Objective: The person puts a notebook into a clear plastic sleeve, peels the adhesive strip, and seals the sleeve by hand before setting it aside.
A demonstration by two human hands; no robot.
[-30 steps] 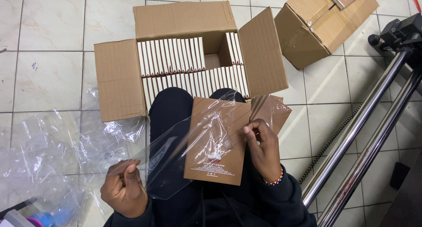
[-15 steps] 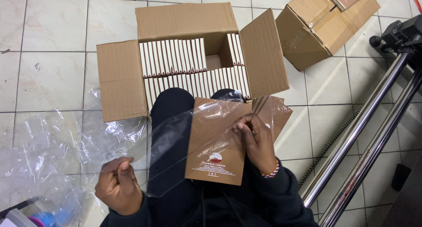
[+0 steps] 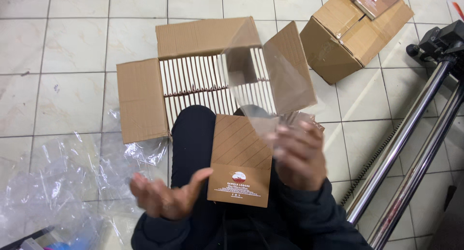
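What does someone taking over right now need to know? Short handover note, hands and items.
Left hand: open, palm up, empty, blurred, just left of the flat brown packet lying on the lap.
Right hand: blurred, at the packet's right edge, under a clear plastic sleeve that is lifted above the packet; grip on it cannot be told.
Open carton ahead on the tiles, rows of packets standing in it. Second carton to the upper right, one packet on top. Loose clear wrappers on the floor to the left.
Done: the sleeve is off the lap packet. Left: the packets in the carton.
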